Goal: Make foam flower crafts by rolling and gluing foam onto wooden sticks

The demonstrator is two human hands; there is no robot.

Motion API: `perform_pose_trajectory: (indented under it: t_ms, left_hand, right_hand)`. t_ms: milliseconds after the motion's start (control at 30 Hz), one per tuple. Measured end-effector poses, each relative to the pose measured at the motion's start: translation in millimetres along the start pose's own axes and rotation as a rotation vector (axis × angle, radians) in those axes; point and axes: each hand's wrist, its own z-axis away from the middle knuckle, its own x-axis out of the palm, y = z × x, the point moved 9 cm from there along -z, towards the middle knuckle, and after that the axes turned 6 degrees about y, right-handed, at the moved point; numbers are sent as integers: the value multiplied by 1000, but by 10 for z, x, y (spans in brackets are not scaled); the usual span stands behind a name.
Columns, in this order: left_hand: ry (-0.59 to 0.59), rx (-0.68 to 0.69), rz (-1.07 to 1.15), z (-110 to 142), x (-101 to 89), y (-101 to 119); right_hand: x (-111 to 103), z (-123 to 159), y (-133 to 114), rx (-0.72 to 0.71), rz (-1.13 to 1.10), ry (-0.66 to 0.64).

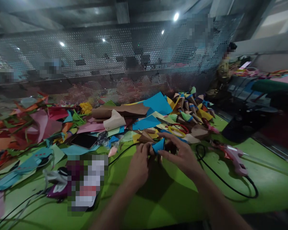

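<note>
Both hands meet over the green table in the middle of the head view, around a small rolled piece of blue paper (159, 146). My left hand (140, 163) is closed, its fingers gripping the roll's left end, where a brownish part shows. From the right, my right hand (182, 156) pinches the blue paper between thumb and fingers; some of its fingers are hidden behind the roll. Just beyond the hands lie scissors with red and yellow handles (177, 131). To the right rests a pink glue gun (235, 160) with a black cord.
Coloured paper scraps (42, 123) heap up at the left and back. Several small paper cones (188, 107) are piled at the back right. A dark phone (84, 140) and a blurred-out phone (90, 187) lie left. Behind stands a perforated metal screen (144, 64); a person (223, 72) is at far right.
</note>
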Motion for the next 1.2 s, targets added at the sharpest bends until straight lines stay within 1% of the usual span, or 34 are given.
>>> perform_pose_trajectory:
  t_ms: [133, 200, 233, 433, 667, 800, 967, 1200]
  left_hand:
    - [-67, 39, 62, 0, -3, 117]
    - [-77, 32, 79, 7, -1, 121]
    - [-76, 27, 84, 10, 1, 115]
    - [-30, 33, 80, 31, 15, 75]
    - [-19, 35, 79, 50, 27, 89]
    - [7, 39, 46, 60, 20, 75]
    - [20, 16, 29, 73, 15, 62]
    - [-15, -47, 146, 49, -6, 120]
  right_hand:
    - [-21, -14, -91, -45, -64, -104]
    - [-13, -14, -132, -72, -81, -147]
    - [-18, -14, -141, -85, -79, -146]
    - [-65, 11, -155, -158, 8, -44]
    - [-97, 27, -194, -153, 31, 73]
    - [-100, 34, -163, -123, 49, 125]
    - [-89, 54, -143, -88, 43, 165]
    - [35, 77, -164, -75, -47, 161]
